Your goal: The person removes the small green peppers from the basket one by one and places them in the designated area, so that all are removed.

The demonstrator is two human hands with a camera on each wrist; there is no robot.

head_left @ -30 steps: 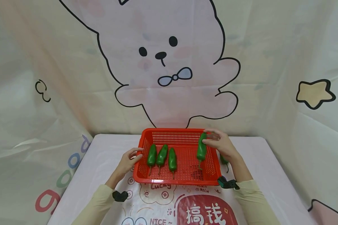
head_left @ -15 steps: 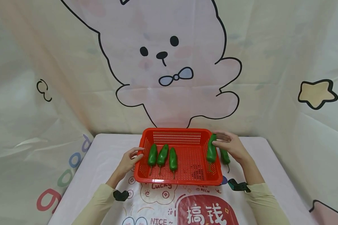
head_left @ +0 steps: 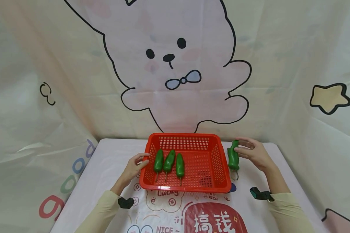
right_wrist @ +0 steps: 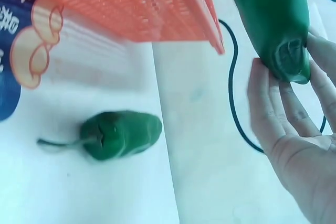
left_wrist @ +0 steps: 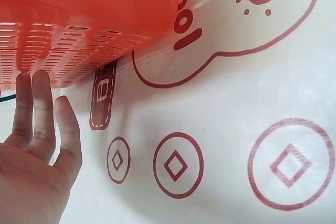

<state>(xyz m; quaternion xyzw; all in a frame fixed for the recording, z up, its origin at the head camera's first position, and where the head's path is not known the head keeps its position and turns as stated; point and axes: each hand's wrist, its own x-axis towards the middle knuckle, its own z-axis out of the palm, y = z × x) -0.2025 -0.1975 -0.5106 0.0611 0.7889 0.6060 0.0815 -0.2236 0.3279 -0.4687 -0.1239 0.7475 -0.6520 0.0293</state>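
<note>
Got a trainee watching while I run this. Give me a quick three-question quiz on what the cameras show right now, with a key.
1. Count: how many green peppers lie inside the red basket?

2. Pick one: where is the held pepper, the one in the person's right hand?
A) Inside the basket
B) Outside the basket, on the person's left
C) Outside the basket, on the person's right

3. True or false: the left hand is gripping a pepper.

Key:
1. Three.
2. C; another pepper lies below it, also outside the basket.
3. False; that hand touches the basket's left side.
</note>
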